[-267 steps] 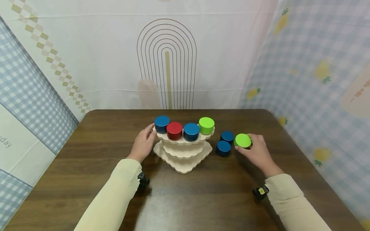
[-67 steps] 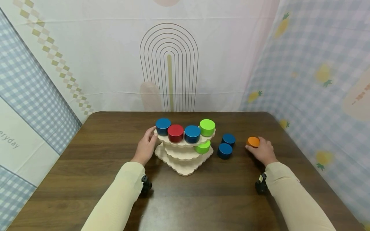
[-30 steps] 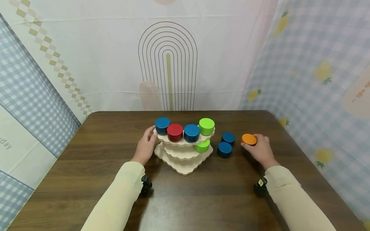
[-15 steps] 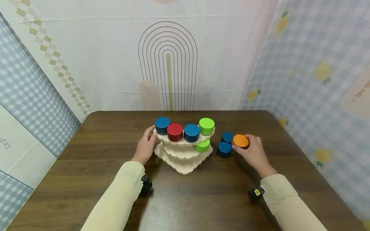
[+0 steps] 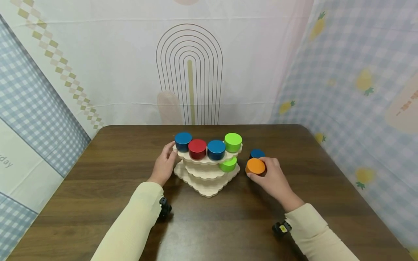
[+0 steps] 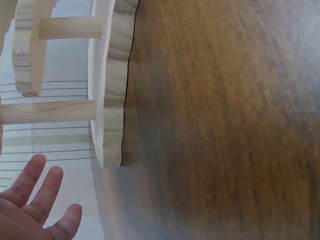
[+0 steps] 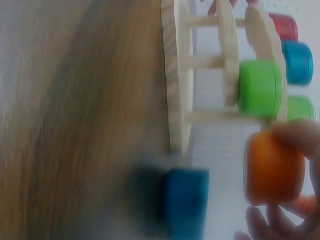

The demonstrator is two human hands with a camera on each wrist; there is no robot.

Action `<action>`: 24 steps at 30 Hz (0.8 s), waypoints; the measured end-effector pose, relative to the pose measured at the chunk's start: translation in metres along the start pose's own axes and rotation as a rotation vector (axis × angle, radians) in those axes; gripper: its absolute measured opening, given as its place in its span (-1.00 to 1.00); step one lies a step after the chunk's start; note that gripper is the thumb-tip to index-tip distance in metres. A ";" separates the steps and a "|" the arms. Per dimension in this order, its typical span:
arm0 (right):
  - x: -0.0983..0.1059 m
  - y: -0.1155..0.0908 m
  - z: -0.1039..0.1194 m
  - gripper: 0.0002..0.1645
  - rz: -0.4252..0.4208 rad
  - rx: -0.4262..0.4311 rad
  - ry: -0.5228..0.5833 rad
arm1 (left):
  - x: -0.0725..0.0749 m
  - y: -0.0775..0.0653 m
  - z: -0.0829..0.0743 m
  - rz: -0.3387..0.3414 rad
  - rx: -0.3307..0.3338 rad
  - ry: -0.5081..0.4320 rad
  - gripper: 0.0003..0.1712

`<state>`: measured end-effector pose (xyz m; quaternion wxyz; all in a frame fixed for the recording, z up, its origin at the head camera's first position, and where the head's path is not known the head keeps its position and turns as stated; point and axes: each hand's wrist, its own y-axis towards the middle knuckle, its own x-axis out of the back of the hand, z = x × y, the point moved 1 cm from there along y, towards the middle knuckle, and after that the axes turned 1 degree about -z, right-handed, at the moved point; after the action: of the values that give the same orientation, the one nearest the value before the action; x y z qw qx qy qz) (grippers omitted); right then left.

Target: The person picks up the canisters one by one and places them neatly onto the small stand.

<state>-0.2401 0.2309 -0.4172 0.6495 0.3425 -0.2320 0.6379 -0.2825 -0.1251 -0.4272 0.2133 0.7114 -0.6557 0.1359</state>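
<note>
My right hand point(image 5: 274, 177) grips an orange cylinder block point(image 5: 255, 166) between thumb and fingers, to the right of a pale wooden tiered stand point(image 5: 209, 187). In the right wrist view the orange block point(image 7: 275, 170) hangs above the table, close to a green block point(image 7: 260, 89) on the middle tier. My left hand point(image 5: 162, 167) holds the left edge of the top tier with thumb and forefinger; its other fingers point(image 6: 47, 192) spread loosely below. Along the top tier stand a blue block point(image 5: 183, 141), a red block point(image 5: 197, 149), another blue block point(image 5: 216, 150) and a green block point(image 5: 233, 142).
A blue block point(image 5: 257, 153) stands on the brown wooden table point(image 5: 209, 224), right of the stand. The orange block hides the second loose blue block in the head view. Patterned cloth point(image 5: 130, 72) hangs behind the table and at both sides.
A green block has gone from my right hand onto the middle tier. That hand has since taken the orange block and brought it left, toward the stand. My left hand stays at the stand.
</note>
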 end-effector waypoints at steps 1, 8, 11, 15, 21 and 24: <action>-0.002 -0.001 0.003 -0.14 0.004 0.003 0.003 | 0.000 0.000 0.000 0.000 0.002 0.000 -0.42; -0.015 -0.009 0.020 -0.18 0.032 0.026 0.016 | 0.000 0.000 0.000 -0.005 -0.003 -0.005 -0.42; -0.021 -0.013 0.028 -0.21 0.030 0.071 0.013 | 0.000 0.000 0.000 -0.008 -0.004 -0.011 -0.43; -0.029 -0.017 0.039 -0.21 0.037 0.108 0.009 | 0.000 0.000 -0.001 -0.007 -0.004 -0.011 -0.43; -0.038 -0.020 0.052 -0.17 0.060 0.103 -0.002 | 0.000 -0.001 -0.001 0.001 0.005 -0.020 -0.42; -0.042 -0.022 0.058 -0.18 0.064 0.104 -0.009 | 0.000 -0.001 0.000 0.002 0.006 -0.023 -0.42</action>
<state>-0.2143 0.1610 -0.4137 0.6092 0.3710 -0.2122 0.6680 -0.2813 -0.1245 -0.4272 0.2035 0.7130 -0.6583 0.1297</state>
